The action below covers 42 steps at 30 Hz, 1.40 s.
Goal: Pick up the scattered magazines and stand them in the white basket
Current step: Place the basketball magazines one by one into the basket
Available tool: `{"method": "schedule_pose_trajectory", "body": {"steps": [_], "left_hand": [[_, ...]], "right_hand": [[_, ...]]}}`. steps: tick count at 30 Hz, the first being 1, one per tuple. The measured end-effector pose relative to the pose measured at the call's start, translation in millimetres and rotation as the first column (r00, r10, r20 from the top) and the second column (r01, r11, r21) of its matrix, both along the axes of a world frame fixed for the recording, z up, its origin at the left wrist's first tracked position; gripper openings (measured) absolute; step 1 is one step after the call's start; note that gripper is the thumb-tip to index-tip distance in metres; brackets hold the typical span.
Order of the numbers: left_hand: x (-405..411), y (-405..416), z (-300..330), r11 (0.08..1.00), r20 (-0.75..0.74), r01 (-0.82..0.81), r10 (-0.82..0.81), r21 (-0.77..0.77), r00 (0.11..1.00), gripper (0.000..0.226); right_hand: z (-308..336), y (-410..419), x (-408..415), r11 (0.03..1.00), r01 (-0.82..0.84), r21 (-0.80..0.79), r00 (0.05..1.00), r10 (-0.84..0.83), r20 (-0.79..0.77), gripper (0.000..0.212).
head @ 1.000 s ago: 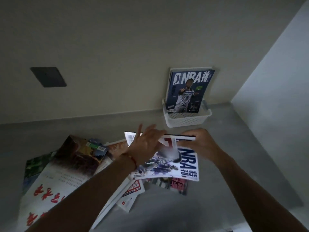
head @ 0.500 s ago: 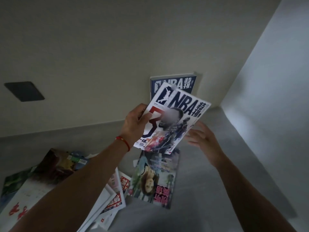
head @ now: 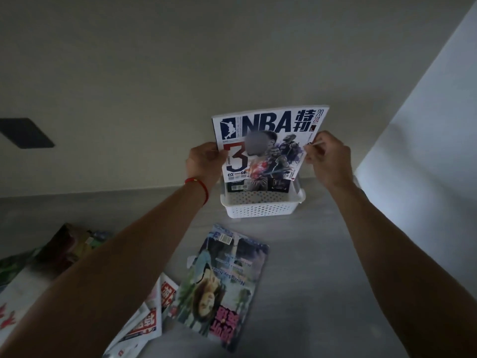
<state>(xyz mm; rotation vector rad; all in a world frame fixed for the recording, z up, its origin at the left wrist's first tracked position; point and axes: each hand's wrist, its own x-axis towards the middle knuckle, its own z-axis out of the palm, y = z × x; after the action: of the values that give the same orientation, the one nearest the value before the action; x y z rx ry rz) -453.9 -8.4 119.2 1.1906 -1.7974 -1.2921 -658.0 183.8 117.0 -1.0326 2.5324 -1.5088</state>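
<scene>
We hold an NBA magazine (head: 265, 148) upright over the white basket (head: 260, 206), which sits on a grey counter (head: 322, 267) against the back wall; our left hand (head: 204, 162) pinches the magazine's left edge, thumb on the cover, and our right hand (head: 326, 156) pinches the right edge with curled fingers; gripping both sides likely keeps the thin cover flat and vertical, so it can slide straight down. Its bottom edge is at or just inside the basket's rim, though we cannot tell whether it touches the basket floor; any magazine already standing behind it is hidden. The basket stands close to the wall, probably so upright magazines can lean on it. Nearer to us, a magazine with a portrait cover (head: 222, 285) lies flat on the counter; to its left more magazines (head: 152, 319) overlap in a loose pile, partly covered by our left forearm; these look to be waiting their turn.
</scene>
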Motion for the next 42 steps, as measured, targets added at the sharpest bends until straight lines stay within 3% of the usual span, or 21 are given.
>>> {"method": "schedule_pose_trajectory", "body": {"steps": [7,11,17,22,28,33,37,42], "left_hand": [[-31,-10,-39,0.985,0.117,-0.115,0.1,0.132,0.988,0.013],[-42,-19,-57,0.96,0.096,-0.179,0.162,0.217,0.982,0.014],[-56,-19,-66,0.928,0.025,-0.28,0.282,0.246,0.959,0.031],[-57,-20,-71,0.958,0.067,-0.224,0.215,0.177,0.974,0.028],[-45,-16,-78,0.98,0.08,-0.109,0.097,0.164,0.992,0.03],[16,16,-78,0.998,0.114,0.051,-0.054,0.029,0.992,0.043],[106,47,-95,0.996,0.205,0.073,-0.061,-0.051,0.977,0.044],[216,57,-123,0.987,0.445,0.129,-0.073,-0.097,0.893,0.04]], "right_hand": [[-42,-16,-26,0.997,0.019,0.074,0.999,-0.021,0.029,0.012],[-61,-29,-33,0.994,0.007,0.106,1.0,-0.008,0.011,0.012],[-82,-43,-41,0.994,0.053,0.098,0.992,-0.063,0.106,0.013],[-89,-46,-44,0.993,0.088,0.082,0.974,-0.103,0.202,0.022],[-86,-37,-24,0.987,-0.079,0.138,0.979,0.051,0.195,0.029],[-84,-21,26,0.997,-0.025,0.079,0.996,0.018,0.088,0.039],[-92,-3,102,0.986,-0.146,0.082,0.989,0.147,-0.012,0.029],[-122,-1,224,0.893,-0.4,0.206,0.914,0.373,0.158,0.029]]}}
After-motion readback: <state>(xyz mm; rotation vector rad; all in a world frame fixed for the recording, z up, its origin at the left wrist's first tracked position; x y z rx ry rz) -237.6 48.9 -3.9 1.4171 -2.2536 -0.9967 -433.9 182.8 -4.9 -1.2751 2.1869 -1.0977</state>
